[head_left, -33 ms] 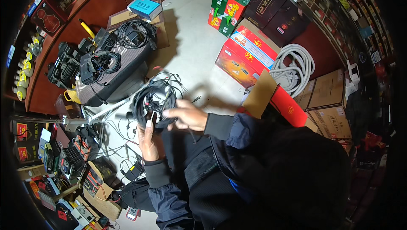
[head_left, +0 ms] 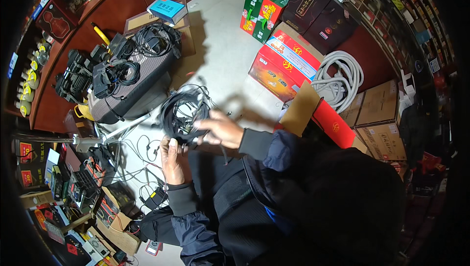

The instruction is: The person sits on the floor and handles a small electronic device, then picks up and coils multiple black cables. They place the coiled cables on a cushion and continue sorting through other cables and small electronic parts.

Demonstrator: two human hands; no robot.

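Observation:
A loose coil of black cable [head_left: 168, 119] hangs in front of me, its loops partly blurred by motion. My right hand [head_left: 223, 130] grips the coil's right side, thumb and fingers closed around the strands. At the bottom of the coil is my left hand [head_left: 173, 160], its thumb upright and fingers pinched against the cable; exactly which strand it holds is hard to see. More thin cables [head_left: 142, 156] trail over the floor to the left, near a black power adapter [head_left: 155, 197] with a yellow label.
A grey-topped stool [head_left: 147, 75] bears several coiled adapters. Red cartons [head_left: 279, 67] and a thick white hose-like coil [head_left: 342, 77] stand at right. Boxes and tools, among them a hammer [head_left: 76, 223], crowd the lower left. A red meter [head_left: 153, 248] lies near my leg.
The cable coil has shifted slightly right and turned with my right hand. A dark connector end seen between my fingers before no longer shows; the left hand is slightly lower.

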